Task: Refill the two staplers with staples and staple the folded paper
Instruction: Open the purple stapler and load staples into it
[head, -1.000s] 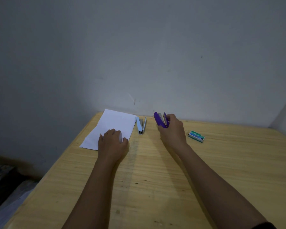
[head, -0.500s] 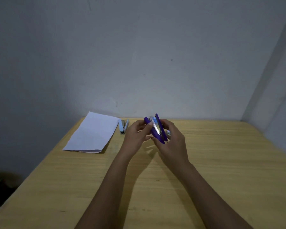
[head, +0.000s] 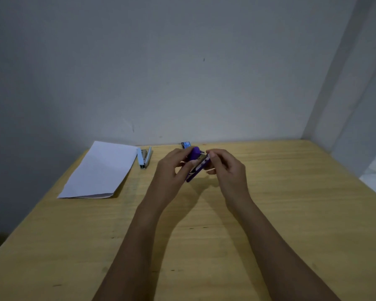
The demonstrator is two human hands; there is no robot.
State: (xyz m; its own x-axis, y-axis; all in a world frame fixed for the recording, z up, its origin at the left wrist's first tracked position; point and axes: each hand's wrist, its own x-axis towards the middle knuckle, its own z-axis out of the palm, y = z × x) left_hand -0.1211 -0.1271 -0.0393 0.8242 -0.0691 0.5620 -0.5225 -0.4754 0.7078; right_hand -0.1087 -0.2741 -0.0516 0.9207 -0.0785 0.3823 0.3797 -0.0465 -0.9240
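My left hand [head: 172,168] and right hand [head: 228,170] hover just above the wooden table [head: 291,213], meeting at the middle of the view with the purple stapler [head: 197,170] between them. The stapler is hinged open. Its rounded purple top points toward 12 o'clock, the metal magazine shows under it, and the purple base slants down toward 7 o'clock.

The left hand comes in from 7 o'clock and grips the stapler, with fingers curled round the top part and the thumb against the near side. The right hand comes in from 5 o'clock. Its thumb and fingertips pinch the stapler at the far end, by the magazine, while its other fingers curl loosely underneath. I cannot tell whether staples sit in the magazine, as it is too small and blurred. Both forearms are bare.

The other 3 task things lie on the table. The folded paper [head: 100,170] lies flat at 10 o'clock from the hands, well apart from them, its near edge showing 2 layers. The light blue stapler [head: 144,158] lies at 11 o'clock, just beside the paper's right edge, its 2 arms parted in a narrow V. The blue staple box [head: 186,144] sits at 12 o'clock, close to the grey wall [head: 182,72], partly hidden behind the purple stapler's top.
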